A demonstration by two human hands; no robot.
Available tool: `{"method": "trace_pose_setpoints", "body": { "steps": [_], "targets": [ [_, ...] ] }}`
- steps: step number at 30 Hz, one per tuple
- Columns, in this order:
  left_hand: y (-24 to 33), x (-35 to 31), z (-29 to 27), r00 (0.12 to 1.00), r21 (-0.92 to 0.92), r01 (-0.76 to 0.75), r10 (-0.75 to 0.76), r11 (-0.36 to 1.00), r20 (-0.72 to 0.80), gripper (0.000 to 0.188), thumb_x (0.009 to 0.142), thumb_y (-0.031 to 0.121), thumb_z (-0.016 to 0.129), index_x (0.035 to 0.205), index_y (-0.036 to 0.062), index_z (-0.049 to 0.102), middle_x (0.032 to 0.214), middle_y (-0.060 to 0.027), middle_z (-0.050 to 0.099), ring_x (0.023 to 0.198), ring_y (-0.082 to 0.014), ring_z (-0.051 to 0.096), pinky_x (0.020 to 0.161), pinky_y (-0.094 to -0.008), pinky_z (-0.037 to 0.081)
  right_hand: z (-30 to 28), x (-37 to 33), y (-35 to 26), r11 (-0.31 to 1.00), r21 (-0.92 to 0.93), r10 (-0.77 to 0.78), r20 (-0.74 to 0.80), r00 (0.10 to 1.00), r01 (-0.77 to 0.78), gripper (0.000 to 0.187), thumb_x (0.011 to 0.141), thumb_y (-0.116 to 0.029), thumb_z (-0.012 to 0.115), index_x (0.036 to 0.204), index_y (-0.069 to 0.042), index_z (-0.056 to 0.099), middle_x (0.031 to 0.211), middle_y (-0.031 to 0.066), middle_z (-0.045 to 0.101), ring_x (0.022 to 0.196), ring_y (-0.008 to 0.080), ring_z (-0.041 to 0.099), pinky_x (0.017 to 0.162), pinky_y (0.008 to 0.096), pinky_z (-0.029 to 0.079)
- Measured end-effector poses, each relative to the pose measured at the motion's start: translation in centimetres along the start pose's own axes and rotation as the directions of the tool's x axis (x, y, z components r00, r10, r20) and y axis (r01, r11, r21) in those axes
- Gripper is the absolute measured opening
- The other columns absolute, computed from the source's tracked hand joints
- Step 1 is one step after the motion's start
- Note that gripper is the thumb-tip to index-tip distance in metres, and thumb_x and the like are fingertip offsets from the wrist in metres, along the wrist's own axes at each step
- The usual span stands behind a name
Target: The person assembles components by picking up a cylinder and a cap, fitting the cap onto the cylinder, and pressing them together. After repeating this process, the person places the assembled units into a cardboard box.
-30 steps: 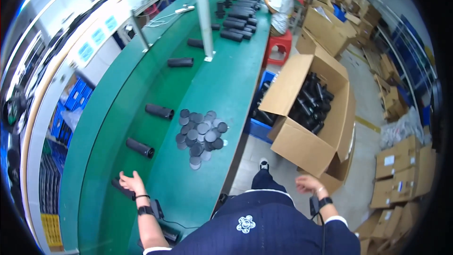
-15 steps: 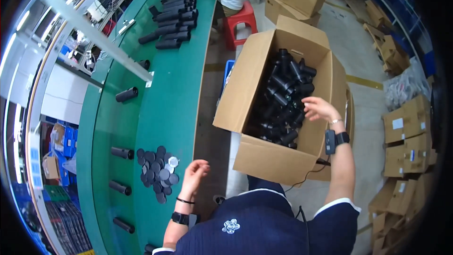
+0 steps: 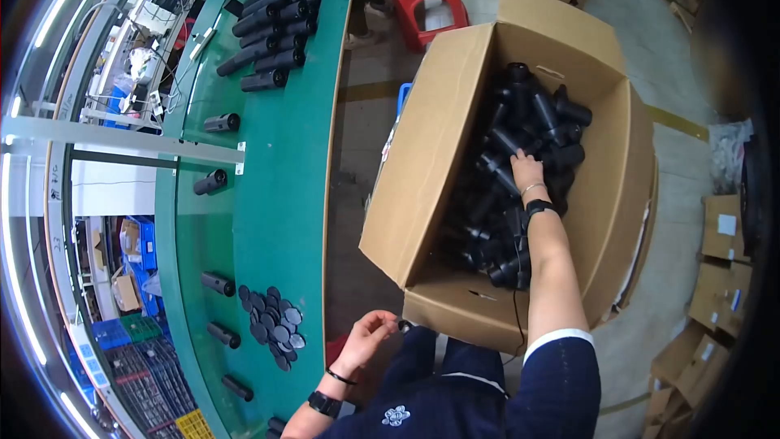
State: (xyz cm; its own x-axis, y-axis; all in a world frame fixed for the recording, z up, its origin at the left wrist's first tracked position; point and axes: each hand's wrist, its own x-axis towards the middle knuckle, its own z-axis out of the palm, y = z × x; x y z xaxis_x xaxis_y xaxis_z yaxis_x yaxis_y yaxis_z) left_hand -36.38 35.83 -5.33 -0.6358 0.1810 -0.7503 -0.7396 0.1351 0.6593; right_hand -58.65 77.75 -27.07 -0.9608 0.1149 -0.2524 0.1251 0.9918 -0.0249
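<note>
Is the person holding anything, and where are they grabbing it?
The right hand reaches a black tube in the cardboard box; grip unclear. The left hand looks empty.

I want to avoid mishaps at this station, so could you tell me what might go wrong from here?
The right hand digs into loosely heaped black cylinders in the cardboard box; neighbours might shift or pinch its fingers. A thin cable hangs by that forearm and could snag. The box stands beside the green table, so carried parts could drop.

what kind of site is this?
Most likely a factory assembly or packing line. A long green bench carries rows of black cylinders, a big cardboard box is full of black parts, and more cartons sit on the floor.
</note>
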Motion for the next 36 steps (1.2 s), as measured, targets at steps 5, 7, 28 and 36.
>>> {"method": "trace_pose_setpoints", "body": {
  "steps": [5, 7, 28, 36],
  "targets": [
    [1.9, 2.3, 1.3, 0.995, -0.01, 0.003, -0.002, 1.0, 0.101, 0.018, 0.095, 0.013, 0.061, 0.112, 0.0068, 0.06, 0.101, 0.0007, 0.064, 0.094, -0.008, 0.059, 0.082, -0.0228, 0.046, -0.1, -0.5, 2.0, 0.972, -0.172, -0.189, -0.18, 0.965, 0.158, 0.01, 0.082, -0.01, 0.056, 0.091, -0.011, 0.061, 0.097, 0.0049, 0.059, 0.087, 0.0237, 0.065, 0.066, 0.0351, 0.054],
    [2.7, 3.3, 1.8, 0.988, -0.039, -0.015, 0.021, 0.999, 0.15, 0.019, 0.095, 0.012, 0.06, 0.112, 0.006, 0.059, 0.101, 0.0004, 0.063, 0.096, -0.0083, 0.059, 0.083, -0.0231, 0.046, -3.1, -3.0, 2.2, 0.97, -0.103, -0.238, -0.25, 0.939, 0.218, 0.013, 0.076, -0.008, 0.06, 0.088, -0.01, 0.058, 0.091, 0.006, 0.059, 0.082, 0.0245, 0.065, 0.062, 0.0361, 0.052],
    [7.5, 2.8, 1.7, 0.989, -0.387, -0.144, 0.143, 0.911, -0.032, 0.055, 0.086, 0.01, 0.07, 0.128, 0.0085, 0.035, 0.104, -0.0113, 0.057, 0.099, -0.0249, 0.063, 0.088, -0.0423, 0.053, 1.0, -0.5, -2.8, 0.934, 0.177, -0.314, -0.011, 0.949, 0.311, 0.045, 0.083, -0.002, 0.054, 0.127, -0.011, 0.056, 0.14, 0.0131, 0.046, 0.1, 0.0327, 0.062, 0.085, 0.0415, 0.053],
    [2.6, -0.2, -2.7, 0.938, -0.314, -0.267, 0.17, 0.911, -0.303, 0.051, 0.086, 0.008, 0.07, 0.124, 0.0096, 0.036, 0.104, -0.0106, 0.059, 0.098, -0.0212, 0.063, 0.088, -0.0379, 0.053, 4.1, 1.6, -3.4, 0.867, -0.346, -0.378, 0.014, 0.926, 0.359, 0.018, 0.085, -0.012, 0.054, 0.102, -0.013, 0.061, 0.101, 0.0058, 0.06, 0.091, 0.023, 0.063, 0.069, 0.0373, 0.054]
  ]
}}
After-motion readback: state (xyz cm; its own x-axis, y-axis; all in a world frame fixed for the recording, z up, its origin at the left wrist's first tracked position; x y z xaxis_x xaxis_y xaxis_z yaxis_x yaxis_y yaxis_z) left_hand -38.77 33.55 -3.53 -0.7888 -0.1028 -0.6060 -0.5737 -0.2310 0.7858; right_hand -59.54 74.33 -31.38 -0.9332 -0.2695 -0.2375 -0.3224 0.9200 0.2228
